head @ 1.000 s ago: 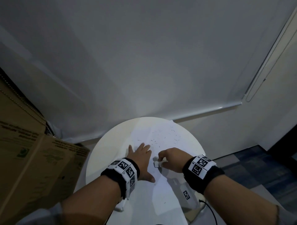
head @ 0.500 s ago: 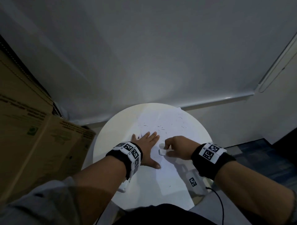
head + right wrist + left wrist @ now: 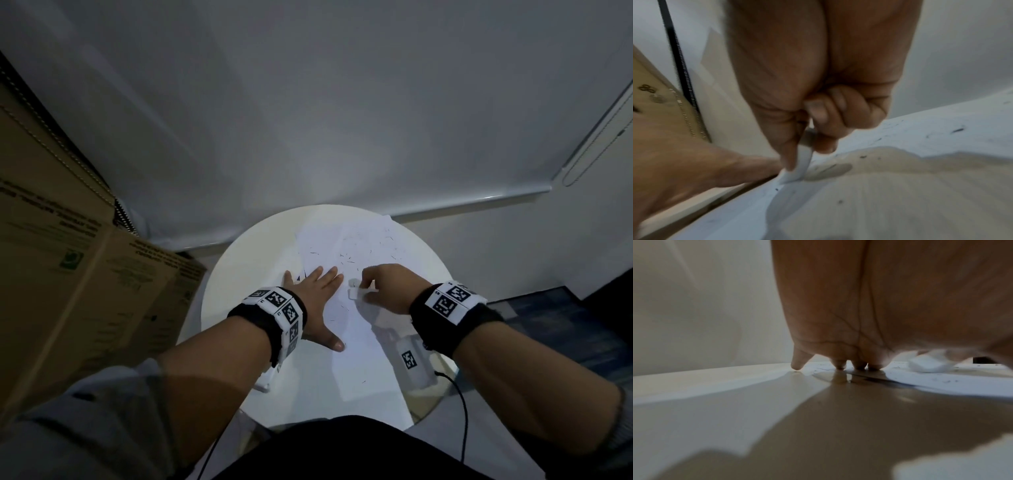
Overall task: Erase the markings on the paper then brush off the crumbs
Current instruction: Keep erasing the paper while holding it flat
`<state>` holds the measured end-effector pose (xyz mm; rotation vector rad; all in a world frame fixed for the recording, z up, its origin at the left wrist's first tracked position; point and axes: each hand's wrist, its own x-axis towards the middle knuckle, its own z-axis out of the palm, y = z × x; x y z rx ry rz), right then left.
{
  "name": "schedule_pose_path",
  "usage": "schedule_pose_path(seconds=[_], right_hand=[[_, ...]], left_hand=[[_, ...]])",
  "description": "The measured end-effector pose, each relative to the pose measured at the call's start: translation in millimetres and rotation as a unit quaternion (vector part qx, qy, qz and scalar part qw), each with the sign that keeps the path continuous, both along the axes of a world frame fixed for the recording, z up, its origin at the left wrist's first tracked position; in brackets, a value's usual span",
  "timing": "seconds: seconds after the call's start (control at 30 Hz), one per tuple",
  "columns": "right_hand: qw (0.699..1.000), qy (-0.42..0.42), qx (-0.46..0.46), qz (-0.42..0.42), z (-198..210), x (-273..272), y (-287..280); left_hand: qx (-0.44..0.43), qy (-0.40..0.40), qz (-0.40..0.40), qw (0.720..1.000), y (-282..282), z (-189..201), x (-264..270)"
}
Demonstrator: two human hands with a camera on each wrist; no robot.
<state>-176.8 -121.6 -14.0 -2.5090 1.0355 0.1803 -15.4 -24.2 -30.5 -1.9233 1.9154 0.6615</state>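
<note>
Head view: the paper (image 3: 346, 260) is pinned flat on the round worktop (image 3: 239, 274) by the outspread left hand (image 3: 317, 301), while a white eraser (image 3: 353, 288) is pinched in the right hand (image 3: 387, 287). Erasing seems underway; dark crumbs (image 3: 346, 255) are scattered unbrushed, and a mark by the left fingers appears left.

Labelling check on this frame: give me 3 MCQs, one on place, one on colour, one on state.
1. Where does the left hand rest?
A. flat on the paper
B. on the cardboard box
C. in the air

2. What colour is the eraser?
A. pink
B. white
C. black

3. What state is the right hand in?
A. spread flat
B. pinching the eraser
C. hanging idle

Key: 1 A, the head view shows its straight fingers pressing the sheet on the round table. 2 B, it shows white in all views. 3 B, the right wrist view shows curled fingers gripping it against the paper.
</note>
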Motion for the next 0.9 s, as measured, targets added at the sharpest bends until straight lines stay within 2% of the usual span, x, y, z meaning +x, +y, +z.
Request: schedule_pose_path(seconds=[0.03, 0.13, 0.2, 0.37, 0.5, 0.57, 0.7, 0.83, 0.9], right_hand=[[1.0, 0.002, -0.001, -0.001, 0.8, -0.4, 0.0], [0.996, 0.041, 0.043, 0.074, 1.4, -0.4, 12.2], [0.992, 0.05, 0.068, 0.094, 1.9, -0.5, 17.5], [1.0, 0.015, -0.011, -0.008, 3.2, -3.5, -1.8], [0.994, 0.05, 0.049, 0.079, 0.7, -5.1, 13.4], [0.996, 0.044, 0.045, 0.07, 1.0, -5.8, 11.5], [1.0, 0.018, -0.007, -0.016, 3.0, -13.5, -6.8], [0.995, 0.043, 0.046, 0.074, -0.6, -13.0, 9.9], [0.996, 0.034, 0.042, 0.065, -1.4, -12.7, 7.3]], left_hand=[[-0.001, 0.0, 0.001, 1.0, 0.3, -0.1, 0.0], [-0.002, -0.003, 0.0, 1.0, 0.1, -1.4, 0.0], [0.001, -0.007, 0.001, 1.0, 0.0, -1.6, -0.5], [0.004, -0.006, 0.004, 1.0, -0.2, -0.1, -0.6], [0.002, -0.005, 0.004, 1.0, -1.0, -1.9, -0.5], [0.002, -0.005, 0.007, 1.0, -1.8, -3.4, -0.5], [0.002, 0.003, 0.014, 1.0, -2.7, -5.8, 0.6], [0.001, -0.003, 0.012, 1.0, -2.3, -5.0, -0.5], [0.001, -0.003, 0.014, 1.0, -1.7, -3.7, -1.1]])
